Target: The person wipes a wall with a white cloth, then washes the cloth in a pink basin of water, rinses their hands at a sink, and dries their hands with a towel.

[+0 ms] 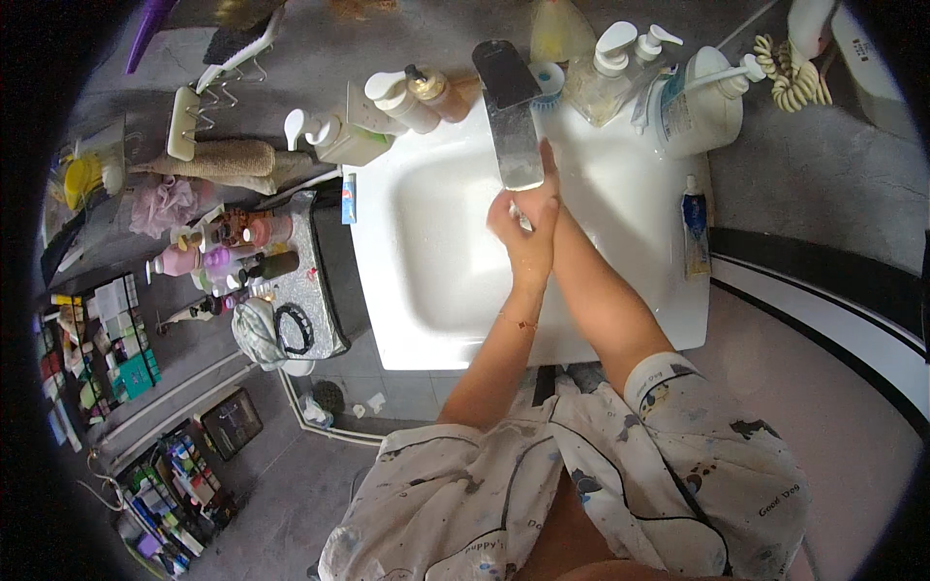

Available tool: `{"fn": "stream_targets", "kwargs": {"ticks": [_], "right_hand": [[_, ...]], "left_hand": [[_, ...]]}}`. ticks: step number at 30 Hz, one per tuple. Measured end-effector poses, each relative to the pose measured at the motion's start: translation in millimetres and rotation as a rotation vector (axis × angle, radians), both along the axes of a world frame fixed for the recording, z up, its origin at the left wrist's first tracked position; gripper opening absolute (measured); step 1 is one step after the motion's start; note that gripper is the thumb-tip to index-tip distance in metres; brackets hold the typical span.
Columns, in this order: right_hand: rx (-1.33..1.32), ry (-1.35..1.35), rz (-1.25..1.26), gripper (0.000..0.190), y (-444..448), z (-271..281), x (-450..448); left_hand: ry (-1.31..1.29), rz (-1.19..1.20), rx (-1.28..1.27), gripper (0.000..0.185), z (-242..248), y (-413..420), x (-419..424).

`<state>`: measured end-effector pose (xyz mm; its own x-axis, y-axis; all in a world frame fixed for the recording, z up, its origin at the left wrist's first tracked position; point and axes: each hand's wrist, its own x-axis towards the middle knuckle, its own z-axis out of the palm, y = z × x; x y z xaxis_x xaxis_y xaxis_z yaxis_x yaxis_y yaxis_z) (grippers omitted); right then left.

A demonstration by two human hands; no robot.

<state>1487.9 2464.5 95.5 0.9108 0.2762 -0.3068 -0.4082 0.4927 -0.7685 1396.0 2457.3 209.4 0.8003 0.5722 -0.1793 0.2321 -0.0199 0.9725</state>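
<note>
My hands meet over the white washbasin, just below the wide metal faucet with its dark top. My left hand wraps around the base of my right hand, its thumb lying across the wrist. My right hand reaches under the faucet's end, one finger showing along its right side; the other fingers are partly hidden. A bit of white, foam or water, shows between the hands. A thin bracelet circles my left wrist.
Pump bottles stand on the basin's back rim, with a large pump bottle at the right. A toothpaste tube lies on the right rim, a small blue tube on the left. Left of the basin, a silvery shelf carries several bottles.
</note>
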Motion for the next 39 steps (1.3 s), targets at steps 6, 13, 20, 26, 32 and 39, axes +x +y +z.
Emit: {"fn": "stream_targets", "kwargs": {"ticks": [6, 13, 20, 26, 32, 39], "right_hand": [[0.636, 0.784, -0.171, 0.021, 13.9, 20.8, 8.7], [-0.365, 0.135, 0.347, 0.038, -19.5, 66.7, -14.1], [-1.056, -0.529, 0.457, 0.054, -77.1, 136.2, -12.0], [-1.145, -1.003, 0.114, 0.039, -94.3, 218.4, 9.4], [-1.601, -1.373, 0.318, 0.05, -53.7, 213.8, 7.3], [-1.647, -1.199, 0.304, 0.05, -60.1, 242.0, -30.5]], "left_hand": [[-0.206, 0.067, -1.486, 0.047, -8.9, 9.7, 9.7], [-0.4, 0.145, -1.488, 0.042, -19.4, 6.9, 33.7], [-0.344, 0.222, -1.458, 0.046, -83.4, -7.6, 96.6], [-0.4, 0.024, -1.153, 0.039, -83.9, 14.3, 95.3], [-0.015, -0.375, -1.183, 0.046, -43.3, 63.1, 57.1], [0.334, -0.838, -0.051, 0.056, 7.1, 95.9, -3.4]]}}
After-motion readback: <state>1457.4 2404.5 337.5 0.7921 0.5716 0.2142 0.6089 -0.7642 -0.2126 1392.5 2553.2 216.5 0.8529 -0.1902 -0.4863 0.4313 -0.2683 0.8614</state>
